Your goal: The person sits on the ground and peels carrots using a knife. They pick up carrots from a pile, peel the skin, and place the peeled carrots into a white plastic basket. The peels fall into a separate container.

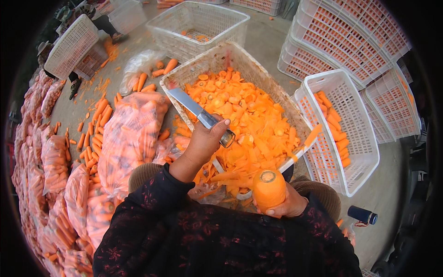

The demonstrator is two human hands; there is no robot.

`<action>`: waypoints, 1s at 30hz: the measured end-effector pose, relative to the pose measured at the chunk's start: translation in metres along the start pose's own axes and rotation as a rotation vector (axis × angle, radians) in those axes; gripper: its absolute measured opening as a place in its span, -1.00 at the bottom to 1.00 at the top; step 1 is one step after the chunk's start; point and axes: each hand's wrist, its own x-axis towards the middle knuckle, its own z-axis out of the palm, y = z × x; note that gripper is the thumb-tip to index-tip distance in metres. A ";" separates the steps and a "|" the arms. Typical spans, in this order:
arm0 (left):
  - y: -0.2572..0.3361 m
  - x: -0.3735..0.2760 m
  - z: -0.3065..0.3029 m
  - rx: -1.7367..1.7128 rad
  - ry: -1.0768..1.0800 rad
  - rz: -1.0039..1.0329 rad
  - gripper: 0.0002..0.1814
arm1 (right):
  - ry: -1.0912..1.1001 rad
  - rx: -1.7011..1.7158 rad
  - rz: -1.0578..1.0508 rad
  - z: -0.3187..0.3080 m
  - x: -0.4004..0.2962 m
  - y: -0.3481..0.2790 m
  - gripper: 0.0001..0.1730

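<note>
My left hand [207, 133] grips a broad-bladed knife [187, 102], its blade pointing away to the upper left. A metal loop-like end [227, 138] shows below the fist; whether it belongs to the knife handle or to a separate tool, I cannot tell. In my right hand [292, 200] is a thick carrot [269, 188], upright, with its cut crown end facing up. Both hands are over the near side of a stained white tub [225, 52]. Orange peelings and cut carrot ends [238, 110] are heaped inside it, and some peelings hang over the near rim.
Right of the tub, a tilted white crate [363, 155] holds several carrots [334, 124] beside stacked crates [332, 38]. Bagged carrots [131, 135] and loose carrots [93, 149] lie at left. Another crate [197, 14] stands behind. A blue flask [361, 214] lies right. People sit at upper left.
</note>
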 end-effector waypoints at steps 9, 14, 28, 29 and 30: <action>0.038 -0.034 0.024 -0.241 -0.116 -0.002 -0.78 | 0.223 -0.023 -0.190 0.001 0.006 -0.006 -0.08; 0.046 -0.055 0.026 -0.186 -0.249 0.132 -0.78 | 0.294 0.254 -0.134 0.008 0.012 -0.004 -0.06; 0.015 -0.015 0.007 -0.182 0.003 -0.107 -0.79 | 0.050 -0.166 -0.154 -0.001 -0.002 0.007 -0.15; 0.012 -0.014 0.009 -0.084 -0.016 -0.129 -0.79 | 0.021 -0.167 -0.135 -0.004 -0.002 0.004 -0.14; 0.009 -0.014 0.013 -0.101 -0.052 -0.126 -0.79 | 0.044 -0.151 -0.102 -0.001 0.000 -0.005 -0.15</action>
